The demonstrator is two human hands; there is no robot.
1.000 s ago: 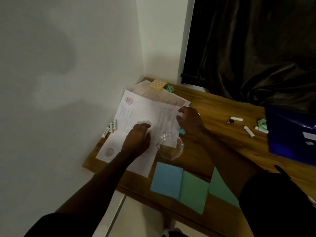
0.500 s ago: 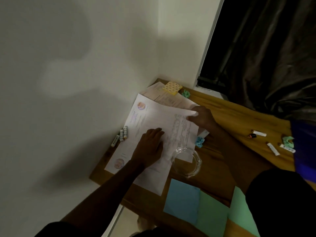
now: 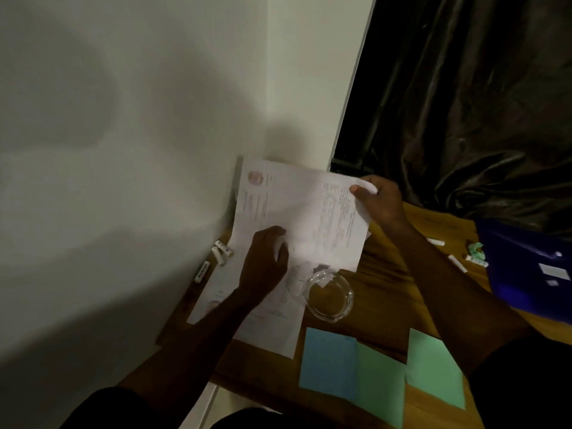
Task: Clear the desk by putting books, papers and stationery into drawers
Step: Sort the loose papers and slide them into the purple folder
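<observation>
Nearest me on the desk (image 3: 380, 274), beside the dish (image 3: 329, 297), my left fingers (image 3: 272, 235) lie loosely flat, pressing the papers (image 3: 309, 218) down. Farther off, my right fingers (image 3: 362, 195) pinch the papers' far corner. I should lift slowly, keeping edges squared and clear of the dish.

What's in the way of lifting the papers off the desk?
The glass dish sits on the papers' near edge, and the left hand presses them flat. The right hand pinches their far corner. No drawer is in view.
</observation>
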